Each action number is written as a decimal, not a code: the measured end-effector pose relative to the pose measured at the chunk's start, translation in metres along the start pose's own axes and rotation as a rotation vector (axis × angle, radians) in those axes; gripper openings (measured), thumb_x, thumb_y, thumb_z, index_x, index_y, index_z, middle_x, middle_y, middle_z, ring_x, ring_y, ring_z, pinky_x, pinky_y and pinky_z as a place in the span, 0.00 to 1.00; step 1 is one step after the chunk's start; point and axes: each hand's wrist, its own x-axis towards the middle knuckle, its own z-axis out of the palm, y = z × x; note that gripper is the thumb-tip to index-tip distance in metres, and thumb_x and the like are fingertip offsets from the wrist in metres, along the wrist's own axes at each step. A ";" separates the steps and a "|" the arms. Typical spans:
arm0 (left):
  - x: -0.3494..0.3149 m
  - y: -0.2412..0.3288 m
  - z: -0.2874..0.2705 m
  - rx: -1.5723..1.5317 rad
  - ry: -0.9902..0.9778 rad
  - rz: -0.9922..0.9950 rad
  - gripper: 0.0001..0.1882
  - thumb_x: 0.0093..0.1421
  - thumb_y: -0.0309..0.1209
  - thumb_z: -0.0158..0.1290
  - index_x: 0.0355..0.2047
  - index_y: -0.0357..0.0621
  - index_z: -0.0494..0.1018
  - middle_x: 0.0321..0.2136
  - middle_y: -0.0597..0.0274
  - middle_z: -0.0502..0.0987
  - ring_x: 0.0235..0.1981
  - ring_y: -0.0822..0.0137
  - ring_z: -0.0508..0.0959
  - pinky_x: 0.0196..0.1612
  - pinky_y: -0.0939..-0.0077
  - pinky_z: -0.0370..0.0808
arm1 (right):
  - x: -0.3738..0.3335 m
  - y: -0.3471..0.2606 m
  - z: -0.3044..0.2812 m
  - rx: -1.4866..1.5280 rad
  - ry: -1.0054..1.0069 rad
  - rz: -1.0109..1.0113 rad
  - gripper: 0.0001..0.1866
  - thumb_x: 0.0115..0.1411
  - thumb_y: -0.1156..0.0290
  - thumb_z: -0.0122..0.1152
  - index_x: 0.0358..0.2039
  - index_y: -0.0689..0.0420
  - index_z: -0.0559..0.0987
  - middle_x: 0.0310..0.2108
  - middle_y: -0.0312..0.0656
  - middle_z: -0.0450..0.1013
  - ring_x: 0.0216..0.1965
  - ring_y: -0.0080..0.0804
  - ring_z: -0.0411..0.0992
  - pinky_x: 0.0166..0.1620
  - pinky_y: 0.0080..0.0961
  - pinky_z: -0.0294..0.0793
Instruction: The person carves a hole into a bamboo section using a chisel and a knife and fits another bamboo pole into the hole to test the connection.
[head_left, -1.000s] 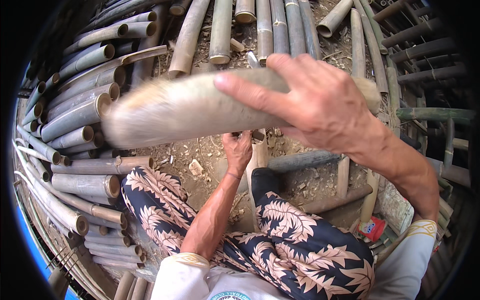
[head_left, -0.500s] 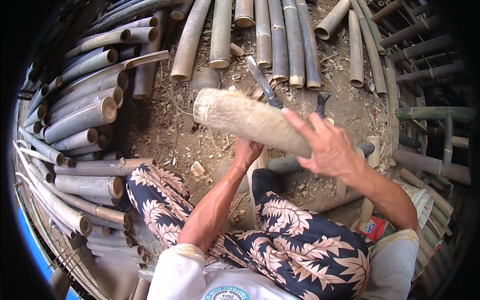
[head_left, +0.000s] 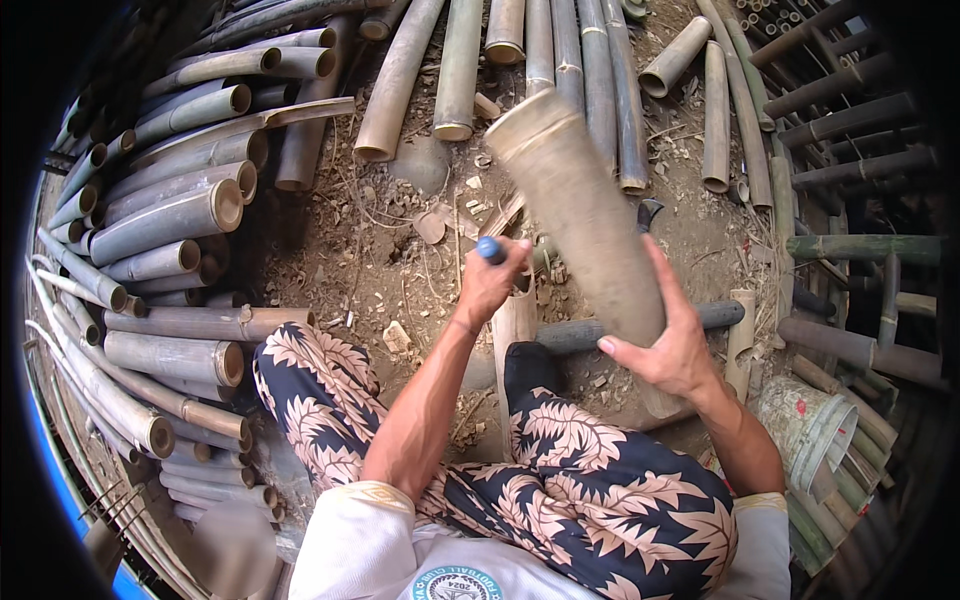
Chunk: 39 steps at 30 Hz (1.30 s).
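A thick, pale brown bamboo section is held up slantwise, slightly blurred, with its ringed end at the top. My right hand grips its lower end, thumb on the near side and fingers along the right. To the left of it, my left hand is closed round a stick-like thing with a blue rounded end; what kind of thing it is cannot be made out. Beneath my left hand stands a pale wooden post. A dark curved handle shows just right of the bamboo section.
Cut bamboo tubes are stacked at left, and several long ones lie at the far side. A dark crossbar runs near my foot. At right are a whitish bucket and a bamboo rack. Chips litter the dirt floor.
The bamboo section has swung from nearly level to steep, its ringed end moving up and right. My left hand has come out from behind it, showing the blue end. The machete is now hidden.
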 end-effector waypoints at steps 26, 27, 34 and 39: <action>-0.027 -0.038 0.010 -0.383 0.291 0.363 0.35 0.66 0.43 0.53 0.67 0.48 0.53 0.63 0.56 0.61 0.65 0.61 0.61 0.66 0.60 0.62 | 0.111 -0.056 0.013 -0.825 -0.172 -0.850 0.45 0.51 0.68 0.68 0.68 0.30 0.59 0.34 0.42 0.70 0.30 0.34 0.74 0.32 0.26 0.81; -0.025 -0.035 0.013 -0.310 0.292 0.352 0.35 0.66 0.43 0.54 0.67 0.48 0.53 0.63 0.56 0.61 0.65 0.61 0.61 0.66 0.60 0.62 | 0.116 -0.062 0.013 -0.984 -0.185 -0.894 0.42 0.54 0.68 0.65 0.67 0.29 0.60 0.33 0.42 0.69 0.28 0.33 0.74 0.30 0.26 0.80; -0.018 -0.033 0.008 -0.078 0.314 0.330 0.36 0.65 0.43 0.55 0.68 0.47 0.52 0.64 0.55 0.60 0.65 0.61 0.61 0.66 0.61 0.61 | 0.097 -0.062 0.021 -0.721 -0.080 -0.809 0.36 0.57 0.68 0.61 0.66 0.31 0.63 0.33 0.43 0.68 0.26 0.35 0.73 0.27 0.27 0.78; -0.012 -0.021 0.020 0.036 0.248 0.291 0.37 0.64 0.42 0.56 0.68 0.46 0.52 0.64 0.55 0.60 0.65 0.60 0.61 0.66 0.62 0.60 | 0.095 -0.051 -0.003 -0.946 -0.170 -0.666 0.53 0.41 0.67 0.75 0.68 0.33 0.59 0.38 0.44 0.67 0.31 0.39 0.72 0.35 0.34 0.78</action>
